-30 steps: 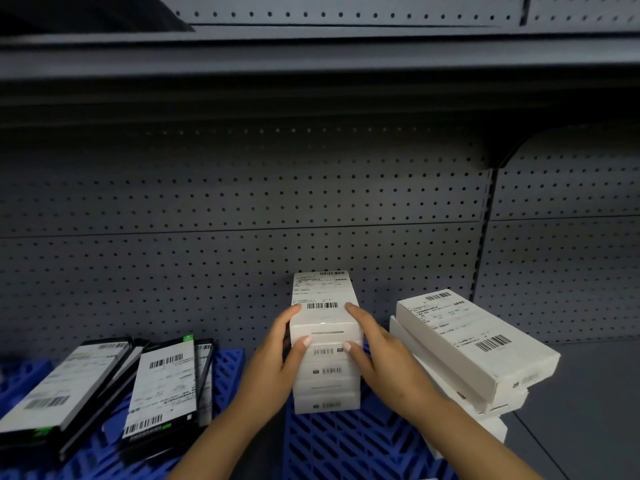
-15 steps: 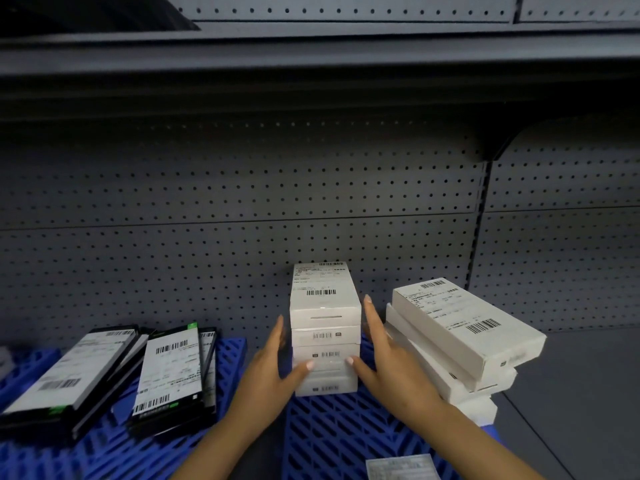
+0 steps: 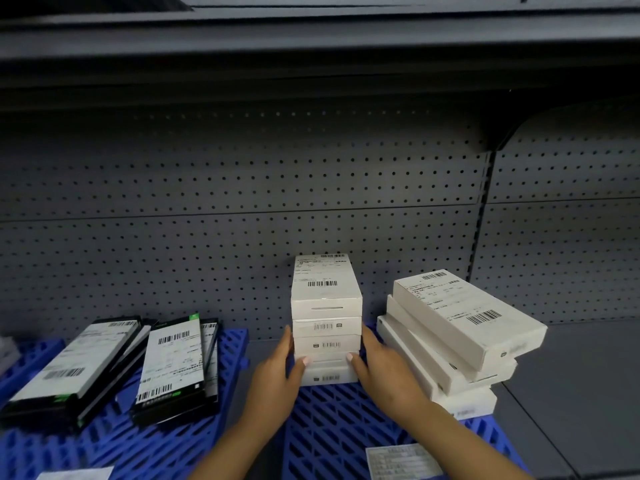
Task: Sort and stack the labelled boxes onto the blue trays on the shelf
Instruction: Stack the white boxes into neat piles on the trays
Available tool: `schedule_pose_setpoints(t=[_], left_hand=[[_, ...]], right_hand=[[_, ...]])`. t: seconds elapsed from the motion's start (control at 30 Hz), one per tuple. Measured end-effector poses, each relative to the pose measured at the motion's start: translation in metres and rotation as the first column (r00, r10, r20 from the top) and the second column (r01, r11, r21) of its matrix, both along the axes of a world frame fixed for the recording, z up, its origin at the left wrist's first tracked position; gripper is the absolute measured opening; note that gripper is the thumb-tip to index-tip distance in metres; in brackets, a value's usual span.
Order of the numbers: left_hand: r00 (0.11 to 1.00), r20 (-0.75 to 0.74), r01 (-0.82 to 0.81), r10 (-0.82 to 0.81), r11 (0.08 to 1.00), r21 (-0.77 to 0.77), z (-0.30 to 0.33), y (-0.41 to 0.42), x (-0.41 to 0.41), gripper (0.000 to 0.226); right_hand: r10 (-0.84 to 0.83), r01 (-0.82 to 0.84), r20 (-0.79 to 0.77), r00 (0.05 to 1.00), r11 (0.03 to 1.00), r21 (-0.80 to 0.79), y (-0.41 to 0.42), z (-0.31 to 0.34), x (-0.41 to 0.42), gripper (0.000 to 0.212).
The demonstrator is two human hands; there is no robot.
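From the head camera, a neat stack of white boxes [image 3: 326, 327] stands at the centre of the frame on the right blue tray [image 3: 332, 427], its far end close to the perforated back wall [image 3: 242, 209]. I count four or five boxes in it. Each lies flat with its long axis running away from the viewer toward the wall, short ends facing forward, and the top one shows a barcode label face up.

The left hand [image 3: 277, 368] presses its straight fingers flat against the left side of the stack low down, thumb on the front end. The right hand [image 3: 377, 367] mirrors it on the right side. Neither curls round a box.

Just right of this, a looser pile of white boxes [image 3: 453, 337] sits fanned and askew, long axes angled toward the lower right. In the lower left of the frame, black boxes [image 3: 114, 368] with white labels lie overlapping on the left blue tray [image 3: 104, 441], long axes leaning toward the upper right.

The trays rest on a dark grey shelf [image 3: 581, 393]. An upper shelf [image 3: 311, 43] overhangs across the top.
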State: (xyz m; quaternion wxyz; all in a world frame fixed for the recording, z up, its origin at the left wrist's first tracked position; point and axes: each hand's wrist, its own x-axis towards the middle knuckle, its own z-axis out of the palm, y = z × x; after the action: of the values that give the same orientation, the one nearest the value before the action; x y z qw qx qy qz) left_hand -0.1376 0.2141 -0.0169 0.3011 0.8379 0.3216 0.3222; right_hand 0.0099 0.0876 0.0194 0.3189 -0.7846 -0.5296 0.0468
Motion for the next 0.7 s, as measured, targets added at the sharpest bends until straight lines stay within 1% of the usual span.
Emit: schedule_pose_setpoints(t=[0.17,0.23,0.4,0.53,0.6,0.7], left_hand=[[1.000,-0.025,-0.008,0.008,1.000,0.021,0.000,-0.001,0.000,0.061],[0.999,-0.034,0.013,-0.012,0.999,0.031,-0.001,-0.002,-0.001,0.061],[0.997,-0.061,0.053,-0.051,0.998,0.035,-0.003,0.001,-0.005,0.070],[0.992,-0.069,0.100,-0.104,0.993,-0.057,-0.010,-0.001,-0.007,0.079],[0.992,-0.052,0.110,-0.114,0.991,-0.079,-0.014,-0.002,-0.007,0.076],[0.994,-0.026,0.101,-0.103,0.993,-0.068,-0.015,-0.004,-0.005,0.069]], right_hand=[[0.006,-0.006,-0.006,1.000,1.000,0.005,0.001,-0.001,0.001,0.052],[0.001,-0.001,0.010,1.000,1.000,-0.009,0.002,-0.002,0.002,0.053],[0.012,-0.012,0.019,1.000,1.000,-0.006,0.002,-0.003,0.003,0.051],[0.016,-0.013,0.040,0.999,0.998,-0.069,-0.001,-0.007,0.005,0.044],[0.016,-0.010,0.057,0.998,0.995,-0.098,-0.001,-0.009,0.006,0.041],[0.011,-0.005,0.054,0.998,0.993,-0.117,0.001,-0.011,0.007,0.036]])
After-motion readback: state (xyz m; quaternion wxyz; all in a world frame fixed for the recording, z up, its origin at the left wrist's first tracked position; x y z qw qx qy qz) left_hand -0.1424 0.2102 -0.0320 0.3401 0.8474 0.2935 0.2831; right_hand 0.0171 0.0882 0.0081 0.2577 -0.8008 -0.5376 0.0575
